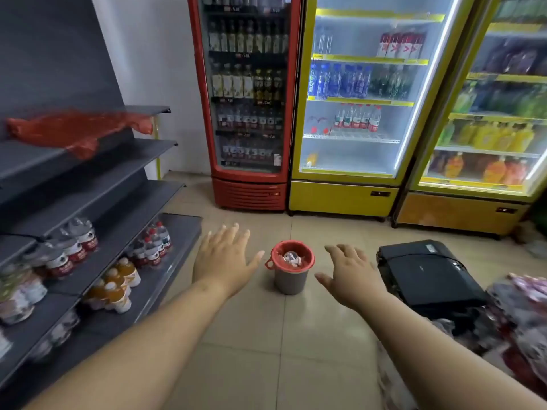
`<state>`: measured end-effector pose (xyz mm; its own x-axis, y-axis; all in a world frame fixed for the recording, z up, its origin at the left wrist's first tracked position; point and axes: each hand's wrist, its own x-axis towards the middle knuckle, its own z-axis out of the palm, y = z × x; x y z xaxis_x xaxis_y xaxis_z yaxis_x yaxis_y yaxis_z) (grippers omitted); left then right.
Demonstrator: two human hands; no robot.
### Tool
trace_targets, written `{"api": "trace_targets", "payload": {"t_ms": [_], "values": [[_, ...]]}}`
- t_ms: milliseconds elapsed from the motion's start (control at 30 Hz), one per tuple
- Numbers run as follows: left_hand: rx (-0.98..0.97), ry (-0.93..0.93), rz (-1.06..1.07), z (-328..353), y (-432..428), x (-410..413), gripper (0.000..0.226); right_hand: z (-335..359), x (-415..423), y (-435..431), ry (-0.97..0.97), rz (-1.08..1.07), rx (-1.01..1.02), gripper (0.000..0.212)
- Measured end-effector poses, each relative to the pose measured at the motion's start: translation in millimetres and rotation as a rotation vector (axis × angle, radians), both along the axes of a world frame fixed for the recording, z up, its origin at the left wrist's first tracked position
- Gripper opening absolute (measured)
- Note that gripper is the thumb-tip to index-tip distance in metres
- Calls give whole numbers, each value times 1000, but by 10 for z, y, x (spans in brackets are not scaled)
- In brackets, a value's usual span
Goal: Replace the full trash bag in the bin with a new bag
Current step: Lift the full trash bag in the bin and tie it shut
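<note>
Holding both hands out low in the middle of the frame, palms down, gripping nothing: left hand (225, 258) with fingers straight and spread, right hand (352, 276) with fingers loosely bent. Flanking, without touching, a small grey bin (288, 281) standing upright on the tiled floor (266, 335) at centre frame. Showing a red bag (307, 253) lining the bin, folded over the rim, a loop hanging at its left edge. Sitting near the rim inside: pale crumpled rubbish (293, 258), too blurred to identify. Lying right of the bin, a black case (426, 270), its lower edge hidden behind blurred packaged goods cut off at the right border. Resting on a grey shelf (103, 202) at upper left, crumpled red plastic (80, 128), smeared, shape hard to read. Standing across the top, a red fridge (248, 190) and yellow fridges (340, 196), tops cut off.
</note>
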<state>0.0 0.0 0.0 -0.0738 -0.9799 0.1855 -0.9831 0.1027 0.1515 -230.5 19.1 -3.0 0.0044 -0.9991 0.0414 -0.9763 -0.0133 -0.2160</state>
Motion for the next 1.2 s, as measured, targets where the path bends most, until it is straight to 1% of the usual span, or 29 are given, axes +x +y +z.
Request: {"api": "trace_targets", "payload": {"t_ms": [133,267,433,567,800,967,1200], "values": [[-11,-60,22,-199,-504,-121,68,-172,-123,-533,21,-8,6,65],[-14,-86,17,-324,-1209,-350,68,-271,-335,-1237,36,-13,28,69],[14,-96,27,-444,-2103,-706,68,-360,-653,-2129,50,-1,32,70],[44,-103,50,-584,-2657,-879,69,-460,-839,-2754,74,4,71,70],[79,-85,69,-771,-3575,-878,67,-673,-924,-3669,81,-15,148,68],[99,-104,39,-979,-4403,-829,67,-879,-926,-4397,78,-64,186,69],[140,-145,-24,-1486,-5456,-795,67,-1416,-868,-5349,12,-117,219,64]]}}
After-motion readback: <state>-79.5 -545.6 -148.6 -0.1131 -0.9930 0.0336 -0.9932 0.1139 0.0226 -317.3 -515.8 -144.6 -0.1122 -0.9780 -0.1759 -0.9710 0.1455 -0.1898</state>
